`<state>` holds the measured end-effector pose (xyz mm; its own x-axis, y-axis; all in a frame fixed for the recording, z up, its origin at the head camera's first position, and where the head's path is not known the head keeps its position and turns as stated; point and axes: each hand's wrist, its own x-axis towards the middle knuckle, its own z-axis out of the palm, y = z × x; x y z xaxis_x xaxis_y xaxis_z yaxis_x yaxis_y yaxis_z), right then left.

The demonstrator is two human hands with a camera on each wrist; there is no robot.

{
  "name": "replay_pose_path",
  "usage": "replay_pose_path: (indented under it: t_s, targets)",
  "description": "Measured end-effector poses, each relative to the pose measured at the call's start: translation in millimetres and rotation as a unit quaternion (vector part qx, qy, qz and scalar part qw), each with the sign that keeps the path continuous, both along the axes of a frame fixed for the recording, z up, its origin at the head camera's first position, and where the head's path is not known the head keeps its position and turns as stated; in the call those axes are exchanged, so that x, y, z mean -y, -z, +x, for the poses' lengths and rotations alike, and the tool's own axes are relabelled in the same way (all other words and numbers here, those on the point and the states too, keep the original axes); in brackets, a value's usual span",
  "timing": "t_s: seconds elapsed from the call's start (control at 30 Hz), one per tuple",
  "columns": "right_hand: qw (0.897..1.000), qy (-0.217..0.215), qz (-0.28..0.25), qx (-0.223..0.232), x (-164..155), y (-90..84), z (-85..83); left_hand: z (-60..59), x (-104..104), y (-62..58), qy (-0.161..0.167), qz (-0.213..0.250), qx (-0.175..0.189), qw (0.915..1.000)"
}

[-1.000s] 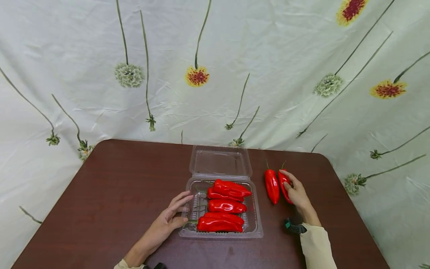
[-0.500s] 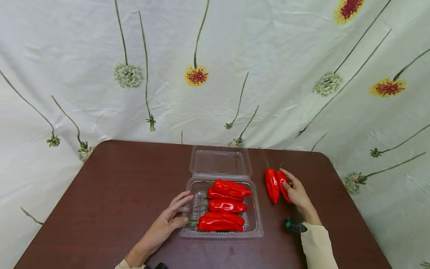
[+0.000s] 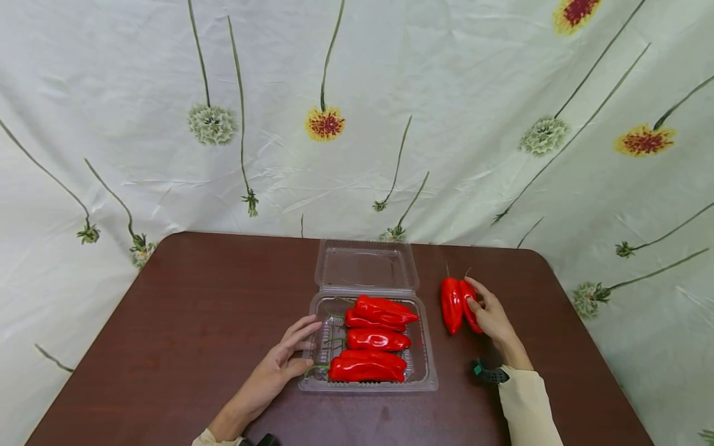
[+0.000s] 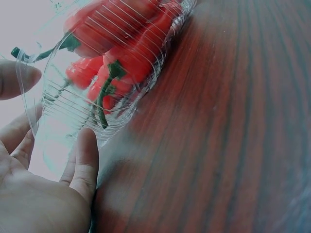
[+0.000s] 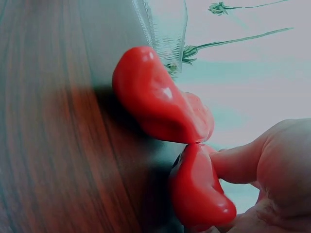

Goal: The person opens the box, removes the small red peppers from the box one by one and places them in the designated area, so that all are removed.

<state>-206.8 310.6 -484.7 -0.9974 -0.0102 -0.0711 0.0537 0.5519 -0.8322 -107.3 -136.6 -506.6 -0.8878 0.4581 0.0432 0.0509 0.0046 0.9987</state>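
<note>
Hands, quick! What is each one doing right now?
Left hand: open, fingers resting against the clear box of peppers.
Right hand: curled round one red pepper on the table, next to another pepper.

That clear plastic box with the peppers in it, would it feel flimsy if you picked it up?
Probably. The clear ribbed plastic clamshell box looks thin, so it may flex. Its open lid hangs off a hinge and could flop. The glossy red peppers inside lie loose and might shift.

You are looking at a dark brown wooden surface [image 3: 184, 322] with rounded far corners; a pale flower-printed cloth [image 3: 446, 124] is hanging behind its far edge.
</note>
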Motion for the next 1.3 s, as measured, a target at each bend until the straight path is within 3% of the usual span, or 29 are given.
replay_pose_path:
  t_s: [0.53, 1.0, 1.3]
  targets:
    - [1.000, 0.009, -0.007, 0.010, -2.0, -5.9, 1.3, -1.9, -0.9, -3.1, -0.003, -0.009, 0.011, 0.9999]
    - [1.000, 0.021, -0.001, 0.012, -1.7, -11.5, 2.7, -0.3, 0.1, -0.5, -0.002, -0.001, -0.002, 1.0000]
    - [1.000, 0.010, 0.009, -0.019, 2.0, -19.2, 6.8, 1.8, -0.5, -1.6, -0.002, -0.004, 0.009, 0.9999]
